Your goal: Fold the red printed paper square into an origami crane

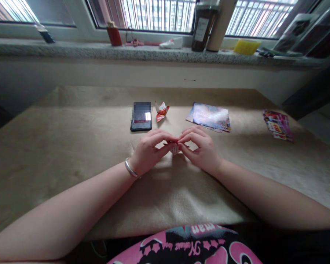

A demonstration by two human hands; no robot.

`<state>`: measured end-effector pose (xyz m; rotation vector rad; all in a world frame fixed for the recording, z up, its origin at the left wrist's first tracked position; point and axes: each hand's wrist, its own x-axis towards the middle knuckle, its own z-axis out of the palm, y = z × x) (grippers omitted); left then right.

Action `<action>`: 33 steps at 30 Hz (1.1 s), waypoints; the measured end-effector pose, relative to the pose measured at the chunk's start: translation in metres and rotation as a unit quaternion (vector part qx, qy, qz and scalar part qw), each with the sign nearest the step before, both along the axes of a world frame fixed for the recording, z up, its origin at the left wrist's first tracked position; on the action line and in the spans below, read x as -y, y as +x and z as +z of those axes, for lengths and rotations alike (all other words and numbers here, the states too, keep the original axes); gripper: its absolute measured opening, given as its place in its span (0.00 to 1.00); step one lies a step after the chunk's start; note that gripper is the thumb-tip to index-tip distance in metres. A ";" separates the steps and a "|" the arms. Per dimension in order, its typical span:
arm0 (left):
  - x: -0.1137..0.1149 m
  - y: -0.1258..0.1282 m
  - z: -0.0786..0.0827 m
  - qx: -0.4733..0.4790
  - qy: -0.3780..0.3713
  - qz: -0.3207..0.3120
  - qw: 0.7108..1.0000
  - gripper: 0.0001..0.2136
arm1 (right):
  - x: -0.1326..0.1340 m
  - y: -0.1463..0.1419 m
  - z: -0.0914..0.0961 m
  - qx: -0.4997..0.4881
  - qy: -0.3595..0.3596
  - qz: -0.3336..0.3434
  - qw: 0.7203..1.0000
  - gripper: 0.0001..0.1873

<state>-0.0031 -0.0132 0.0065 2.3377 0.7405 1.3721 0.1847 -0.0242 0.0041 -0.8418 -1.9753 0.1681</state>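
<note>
Above the table in front of me, my left hand [152, 148] and my right hand [199, 146] meet at the fingertips. Both pinch a small piece of folded paper [175, 149], whitish with printed marks, mostly covered by my fingers. A silver bracelet [130, 168] circles my left wrist. Just beyond my hands lies a folded paper bird [161, 112] in red and white, resembling an origami crane. To its left rests a dark smartphone [141, 116], its screen partly blurred out.
A tan cover spreads over the table [71, 146]. Glossy picture sheets [211, 116] lie behind my right hand, and colourful cards [278, 125] at the far right. The stone windowsill [85, 51] carries a red lighter-like object [114, 35], a dark jar [204, 27] and a yellow sponge-like block [246, 47].
</note>
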 end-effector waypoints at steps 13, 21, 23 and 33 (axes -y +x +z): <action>-0.001 0.000 0.001 0.023 -0.012 -0.009 1.000 0.04 | 0.003 0.000 -0.001 -0.026 -0.021 -0.007 0.999 0.06; -0.006 -0.002 -0.004 0.018 0.025 -0.003 1.000 0.05 | 0.003 0.000 -0.001 -0.003 -0.070 -0.010 0.997 0.02; -0.007 -0.002 -0.004 0.010 0.054 -0.001 0.998 0.06 | 0.002 0.000 0.000 0.012 -0.077 -0.005 0.997 0.01; 0.000 0.000 0.001 -0.015 0.020 0.065 0.998 0.02 | 0.003 0.000 0.000 0.019 0.004 -0.007 1.000 0.01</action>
